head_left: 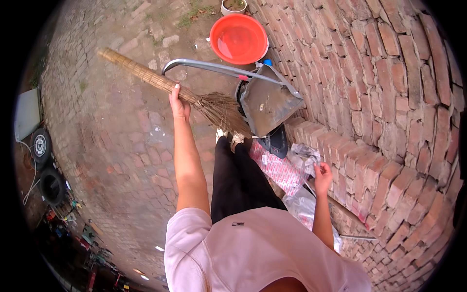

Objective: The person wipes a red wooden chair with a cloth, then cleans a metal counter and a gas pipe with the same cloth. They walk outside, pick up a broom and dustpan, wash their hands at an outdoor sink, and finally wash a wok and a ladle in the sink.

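My left hand (180, 106) is closed round a straw broom (151, 78), which slants with its thick bound handle to the far left and its bristles toward my feet. Right of the bristles, a dirty metal dustpan (270, 104) with a long curved tube handle leans near the brick wall. My right hand (322, 179) hangs with its fingers loosely apart and no object visible in it. Crumpled clear plastic (305, 155) lies just beside its fingertips; whether they touch I cannot tell. A pink-and-white printed sack (279, 170) lies next to that plastic.
A red basin (238, 39) stands beyond the dustpan, with a small white pot (234, 6) behind it. A brick wall (374, 97) and low brick ledge (350, 155) bound the right. Tyres (41, 146) and clutter line the left edge of the brick-paved ground (116, 146).
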Demonstrator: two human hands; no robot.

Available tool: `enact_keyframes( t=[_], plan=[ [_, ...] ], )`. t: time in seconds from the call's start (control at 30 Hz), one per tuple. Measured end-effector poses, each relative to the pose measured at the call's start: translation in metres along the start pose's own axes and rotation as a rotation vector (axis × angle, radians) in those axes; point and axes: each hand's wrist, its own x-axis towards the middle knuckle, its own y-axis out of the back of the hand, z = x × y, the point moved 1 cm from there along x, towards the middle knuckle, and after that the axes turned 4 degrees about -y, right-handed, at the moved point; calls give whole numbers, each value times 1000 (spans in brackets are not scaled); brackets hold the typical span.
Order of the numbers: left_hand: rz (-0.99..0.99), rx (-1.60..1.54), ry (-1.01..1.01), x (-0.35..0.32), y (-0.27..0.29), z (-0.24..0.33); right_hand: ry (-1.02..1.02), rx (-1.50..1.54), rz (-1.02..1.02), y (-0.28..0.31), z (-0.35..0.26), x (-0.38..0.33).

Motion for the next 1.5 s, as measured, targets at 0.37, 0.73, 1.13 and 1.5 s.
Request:
enact_keyframes(
  t=[0.37,0.73,1.13,1.5],
  plan=[
    [-608,81,-131,-169,-218,79,225,52,-23,-21,6,42],
    [-436,327,-824,-297,-103,279,221,228,-339,-88,-37,83],
    [354,485,-1055,-508,185,360,510,-181,-393,-194,-32,35],
    [1056,200,-1150,-660,460,410,888,-1499,-561,-304,33,-74]
  ],
)
